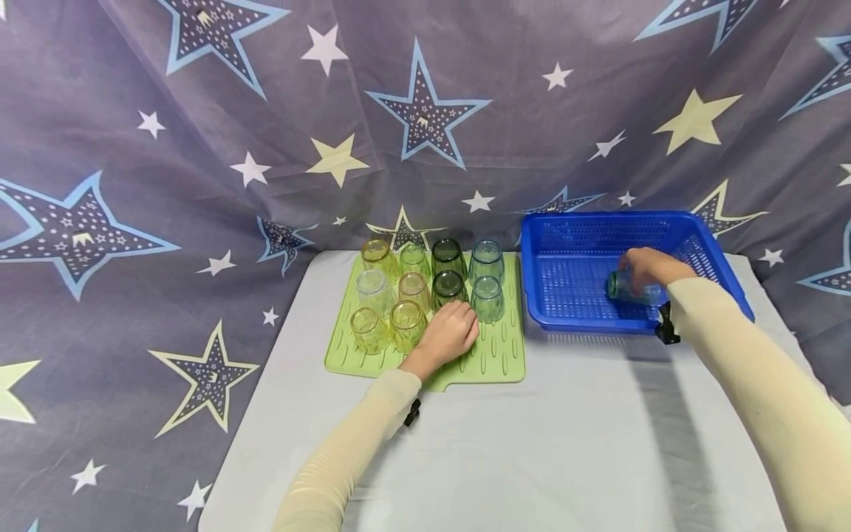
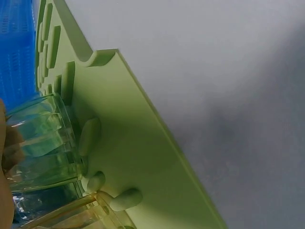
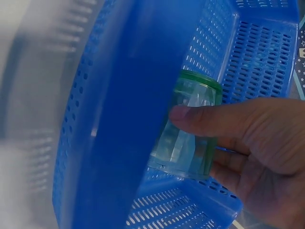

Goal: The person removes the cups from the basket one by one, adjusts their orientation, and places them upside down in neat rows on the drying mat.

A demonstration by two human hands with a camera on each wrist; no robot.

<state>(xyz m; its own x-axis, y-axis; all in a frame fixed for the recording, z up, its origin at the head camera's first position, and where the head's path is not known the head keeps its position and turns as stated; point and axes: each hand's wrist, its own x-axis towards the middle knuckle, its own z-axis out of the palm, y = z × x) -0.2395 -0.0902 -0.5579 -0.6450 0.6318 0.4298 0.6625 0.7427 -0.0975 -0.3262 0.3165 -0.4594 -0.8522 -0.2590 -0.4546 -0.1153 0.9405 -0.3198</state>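
Note:
My left hand (image 1: 452, 330) is at the front row of glasses on the green drying mat (image 1: 465, 373). In the left wrist view, its fingers hold a clear greenish glass (image 2: 43, 148) standing on the mat, beside a yellow-tinted glass (image 2: 90, 217). The hand hides most of that greenish glass from the head view. Inside the blue basket (image 1: 572, 322), my right hand (image 1: 650, 267) grips a green-tinted glass (image 1: 621, 287) lying tilted on its side. The right wrist view shows the thumb across this glass (image 3: 178, 150), with the other fingers partly behind it.
Several tinted glasses stand in rows on the mat, among them a dark one (image 1: 448, 255), a blue one (image 1: 487, 255) and a yellow one (image 1: 368, 329). The basket's perforated walls stand right of the mat. A white table (image 1: 532, 443) lies below; a star-patterned cloth (image 1: 266, 111) hangs behind.

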